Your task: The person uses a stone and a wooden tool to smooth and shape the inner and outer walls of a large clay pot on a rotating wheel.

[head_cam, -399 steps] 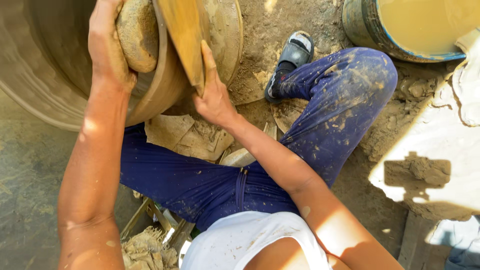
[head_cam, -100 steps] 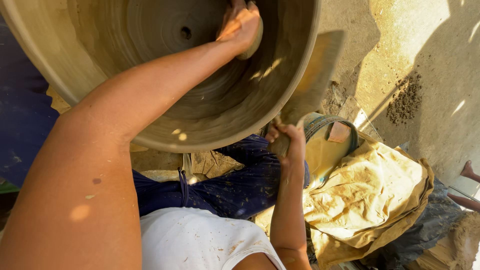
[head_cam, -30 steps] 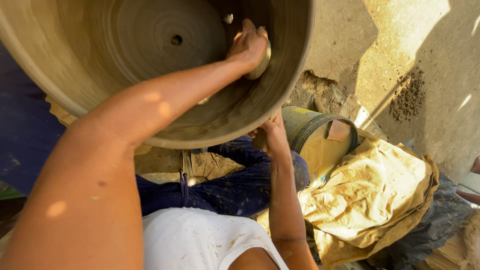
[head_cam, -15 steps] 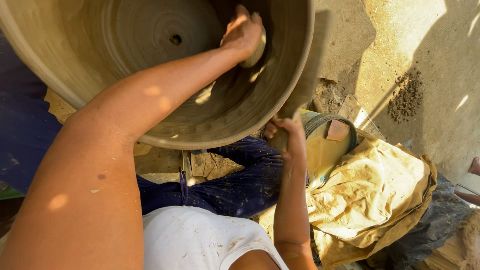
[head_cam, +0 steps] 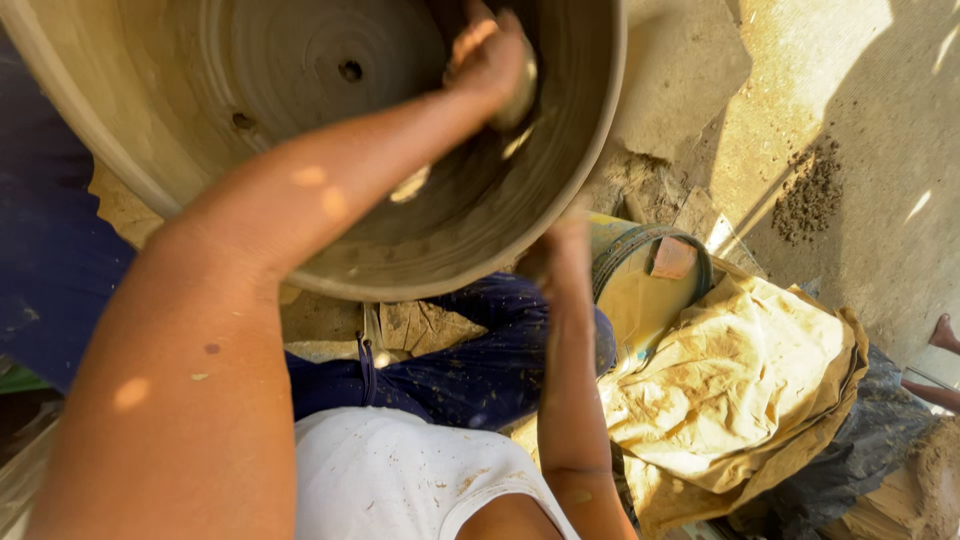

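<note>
A big grey-brown clay pot [head_cam: 590, 150] lies tilted across my lap, its mouth toward me. My left hand [head_cam: 490, 55] reaches deep inside and is closed on a rounded stone [head_cam: 522, 88] pressed to the inner wall on the right. My right hand [head_cam: 565, 240] is outside, just below the pot's rim. It looks blurred, with fingers curled around the handle of a wooden paddle. The paddle's blade is hidden behind the pot's wall.
A bucket of yellowish slurry [head_cam: 650, 300] stands right of my knee, with a crumpled tan cloth [head_cam: 770, 390] beside it. Crumbs of clay [head_cam: 810, 190] lie on the sunlit ground. Another person's foot [head_cam: 940, 335] shows at the right edge. My legs wear dark blue trousers [head_cam: 480, 370].
My right hand has swung up toward the pot's outer wall since half a second ago. My left hand with the stone has shifted slightly along the inner wall.
</note>
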